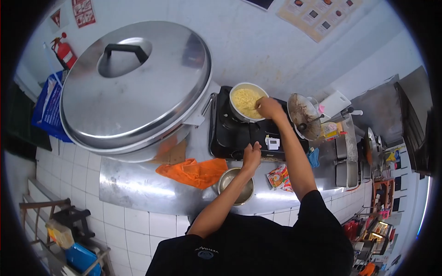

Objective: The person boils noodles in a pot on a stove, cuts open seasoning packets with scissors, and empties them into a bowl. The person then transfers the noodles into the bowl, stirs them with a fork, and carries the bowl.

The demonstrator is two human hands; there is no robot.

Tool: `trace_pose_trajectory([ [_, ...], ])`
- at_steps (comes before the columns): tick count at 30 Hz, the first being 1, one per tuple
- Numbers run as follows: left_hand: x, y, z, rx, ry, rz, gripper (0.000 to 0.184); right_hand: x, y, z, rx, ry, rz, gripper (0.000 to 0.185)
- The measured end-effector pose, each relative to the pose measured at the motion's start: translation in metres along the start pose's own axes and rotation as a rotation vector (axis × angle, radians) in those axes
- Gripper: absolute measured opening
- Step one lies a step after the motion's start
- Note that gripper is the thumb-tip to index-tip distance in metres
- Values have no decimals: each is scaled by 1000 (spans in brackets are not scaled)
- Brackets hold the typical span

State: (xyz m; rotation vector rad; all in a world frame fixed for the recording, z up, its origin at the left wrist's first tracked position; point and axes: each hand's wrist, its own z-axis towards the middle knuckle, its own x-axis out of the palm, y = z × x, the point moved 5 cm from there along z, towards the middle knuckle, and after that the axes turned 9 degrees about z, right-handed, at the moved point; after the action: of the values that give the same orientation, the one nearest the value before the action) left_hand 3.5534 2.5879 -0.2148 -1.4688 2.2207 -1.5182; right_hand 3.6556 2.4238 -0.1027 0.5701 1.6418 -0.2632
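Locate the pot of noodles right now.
In the head view, the pot of noodles sits just right of centre on the black stove, between the large lidded vessel and stained pan.

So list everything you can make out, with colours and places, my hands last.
Counter: one, silver, centre
Stove: one, black, on the counter
Lidded pot: one, silver, left of the stove
Saucepan: one, silver, on the stove
Noodles: one mass, yellow, in the saucepan
Wok: one, greyish, right of the saucepan
Ladle: one, dark, in the wok
Device: one, white, on the stove
Cloth: one, orange, counter's front
Bowl: one, silver, right of the cloth
Packet: one, red and white, right of the bowl
Bag: one, blue, beside the lidded pot
Extinguisher: one, red, far left
Other items: uncounted, various colours, walls and edges
Shirt: one, black, bottom centre
Left hand: one, bare, at saucepan's handle
Right hand: one, bare, over the noodles
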Motion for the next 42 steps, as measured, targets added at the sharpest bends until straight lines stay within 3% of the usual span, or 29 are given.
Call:
trace_pose_trajectory([
  [4,-3,-12,-1,13,-24,14,22,-34,1,-16,20,-46,-16,19],
  [7,2,5,0,16,-20,14,22,-6,-11,-13,145,-11,-107,18],
  [11,4,7,7,42,-6,31,21,9,-6,8,156,-177,-11,21],
  [14,-1,6,9,56,-1,45,21,18,-9,11,7,-31,-2,21],
  [16,-10,9,9,74,-30,53,21,17,-23,11,142,46,-31,22],
  [18,-5,10,9,99,-23,80,21,16,-20,17,180,-106,-129,23],
  [20,0,5,4,52,0,52,21,15,4,11,64,-222,-6,22],
  [21,-2,-1,5,31,-3,29,21,25,-2,19,-52,-156,-29,22],
  [23,-5,-6,5,54,1,6,20,16,-36,30,28,-58,-53,22],
  [24,-5,-1,1,53,9,0,20,19,-49,27,82,-3,-62,22],
  [27,-5,6,9,44,2,16,20,-49,-6,-26,30,-160,56,21],
  [30,-3,2,5,30,23,-31,19,-40,-6,-49,-51,-251,73,19],
  [34,-5,0,8,17,40,-56,20,2,-17,-89,-19,-152,-81,20],
  [36,-6,-4,0,-19,65,-86,20,4,-24,-114,-57,-179,4,18],
  [42,-2,-12,-6,-35,74,-106,22,-62,-15,-135,-60,-225,107,13],
])
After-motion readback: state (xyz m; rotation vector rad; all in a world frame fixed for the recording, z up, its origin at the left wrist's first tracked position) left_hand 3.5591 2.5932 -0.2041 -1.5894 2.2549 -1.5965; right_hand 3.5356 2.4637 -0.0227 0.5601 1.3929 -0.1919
